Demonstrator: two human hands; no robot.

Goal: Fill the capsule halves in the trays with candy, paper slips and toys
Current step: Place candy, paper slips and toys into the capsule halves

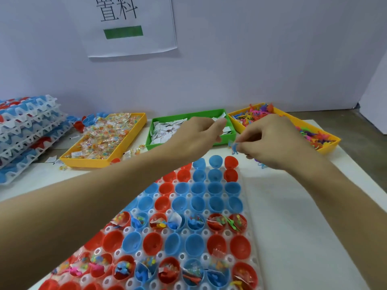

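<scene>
Two rows of the red and blue capsule halves [196, 206] in the clear tray [250, 208] in front of the person already hold candy, slips and toys, while the rows between them and all the far rows look empty, so I judge the job well short of half done. The right hand [272, 141] is pinched shut on a small blue toy [234, 147] just above the tray's far corner, with more toys seemingly bunched under it. The left hand [199, 135] is curled beside the green bin of paper slips [189, 127]; whether it holds anything I cannot tell.
</scene>
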